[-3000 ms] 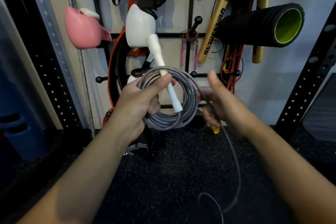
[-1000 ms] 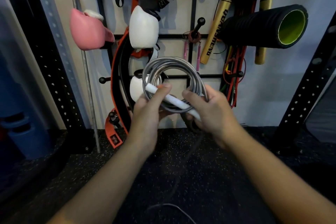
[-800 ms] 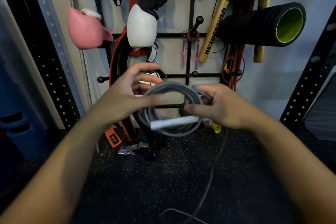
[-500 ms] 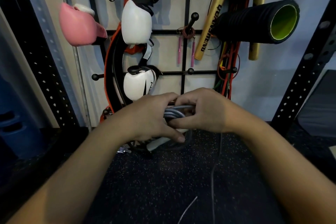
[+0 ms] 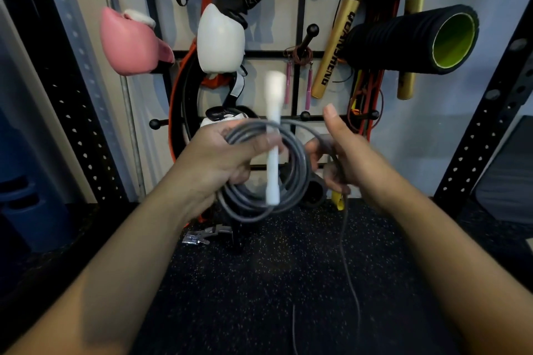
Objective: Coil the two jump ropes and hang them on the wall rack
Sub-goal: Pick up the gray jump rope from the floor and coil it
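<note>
Before the wall rack (image 5: 300, 52), our left hand (image 5: 222, 158) grips the grey jump rope (image 5: 259, 204) coil, its white handle (image 5: 273, 130) swung upright again; our right hand (image 5: 343, 158) now pinches the loose tail, so coiling continues.

Blurred with motion: upper end of white jump-rope handle (image 5: 273, 138). Hidden behind the palm: right hand (image 5: 343, 157) fingertips. Cut off by the bottom edge: loose grey rope tail (image 5: 350, 274). Cropped at top: wall rack (image 5: 301, 6).
</note>
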Tool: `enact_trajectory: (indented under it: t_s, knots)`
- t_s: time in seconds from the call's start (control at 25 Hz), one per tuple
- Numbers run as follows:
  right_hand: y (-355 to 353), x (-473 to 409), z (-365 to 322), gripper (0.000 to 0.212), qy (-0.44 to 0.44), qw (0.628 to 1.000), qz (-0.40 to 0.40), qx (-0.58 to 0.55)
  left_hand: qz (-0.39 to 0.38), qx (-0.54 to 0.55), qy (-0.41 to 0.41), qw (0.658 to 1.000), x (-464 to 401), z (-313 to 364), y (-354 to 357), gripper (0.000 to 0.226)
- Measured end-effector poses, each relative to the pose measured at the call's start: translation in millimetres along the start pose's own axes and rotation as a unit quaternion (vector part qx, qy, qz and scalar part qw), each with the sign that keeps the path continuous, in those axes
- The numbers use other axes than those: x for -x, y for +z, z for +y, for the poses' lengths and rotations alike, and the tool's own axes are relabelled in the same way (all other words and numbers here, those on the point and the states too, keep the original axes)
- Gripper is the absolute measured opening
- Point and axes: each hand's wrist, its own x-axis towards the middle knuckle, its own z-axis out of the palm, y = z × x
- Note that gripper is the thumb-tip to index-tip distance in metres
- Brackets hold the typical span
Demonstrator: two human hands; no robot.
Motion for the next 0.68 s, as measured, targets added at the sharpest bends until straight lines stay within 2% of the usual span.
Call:
enact_trajectory:
  t_s: [0.08,0.16,0.24,0.32,0.4,0.48,0.52,0.56,0.6,0.68]
  knots:
    - [16,1,5,0.074,0.004,0.998,-0.035,-0.057,0.118,0.152,0.008,0.981,-4,-8,14,0.021]
    - [34,3,7,0.051,-0.013,0.992,-0.03,-0.125,0.224,0.2,-0.006,0.954,-5,-17,30,0.023]
    - [46,5,6,0.034,-0.026,0.982,0.011,-0.189,0.262,0.177,-0.029,0.948,-3,-25,39,0.026]
    - [48,4,6,0.025,-0.037,0.977,0.027,-0.208,0.232,0.141,-0.05,0.961,-2,-29,37,0.034]
    - [37,-1,5,0.021,-0.045,0.988,0.022,-0.149,0.22,0.063,-0.03,0.973,-4,-29,25,0.052]
    - [19,-5,2,0.025,-0.045,0.997,-0.003,-0.068,0.246,-0.07,0.048,0.966,-3,-19,7,0.087]
    - [9,-5,0,0.028,-0.046,0.998,-0.023,-0.028,0.233,-0.158,0.101,0.954,-2,-11,-2,0.098]
    - [1,-4,-3,0.03,-0.049,0.997,-0.051,0.014,0.177,-0.245,0.137,0.943,-1,-2,-9,0.105]
    - [-3,-2,-6,0.028,-0.052,0.993,-0.086,0.056,0.085,-0.318,0.138,0.934,0,8,-12,0.109]
    - [-2,1,-13,0.02,-0.058,0.981,-0.157,0.093,-0.09,-0.391,0.068,0.913,1,17,-13,0.113]
